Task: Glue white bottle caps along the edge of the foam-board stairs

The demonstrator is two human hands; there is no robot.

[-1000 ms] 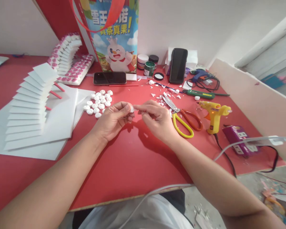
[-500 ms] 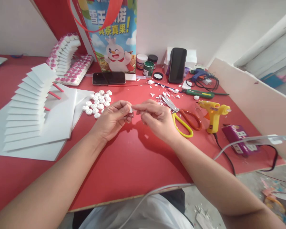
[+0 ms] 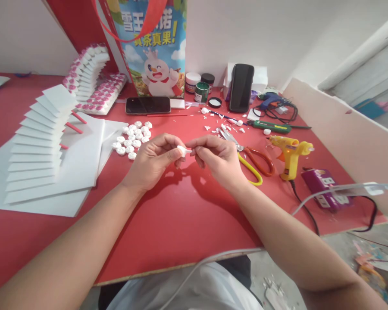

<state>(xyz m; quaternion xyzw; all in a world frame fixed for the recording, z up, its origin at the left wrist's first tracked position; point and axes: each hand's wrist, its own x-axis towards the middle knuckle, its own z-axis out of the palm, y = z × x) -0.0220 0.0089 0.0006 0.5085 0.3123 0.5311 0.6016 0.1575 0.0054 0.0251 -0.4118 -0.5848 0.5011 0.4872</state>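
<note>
My left hand (image 3: 155, 159) and my right hand (image 3: 218, 157) meet above the middle of the red table (image 3: 168, 215). Between their fingertips they pinch one small white foam piece (image 3: 183, 150). Just left of my left hand lies a cluster of several small white round foam pieces (image 3: 131, 139). Yellow-and-red-handled scissors (image 3: 250, 161) lie right behind my right hand.
A fanned stack of white foam sheets (image 3: 35, 142) lies at the left. A yellow glue gun (image 3: 289, 155) stands at the right with its cord, beside a purple power strip (image 3: 326, 185). Two phones (image 3: 148, 105), paint jars (image 3: 202, 91) and a printed bag (image 3: 155, 47) line the back.
Both hands have turned slightly and the white piece now shows more clearly between the fingertips. The hands stay in about the same spot.
</note>
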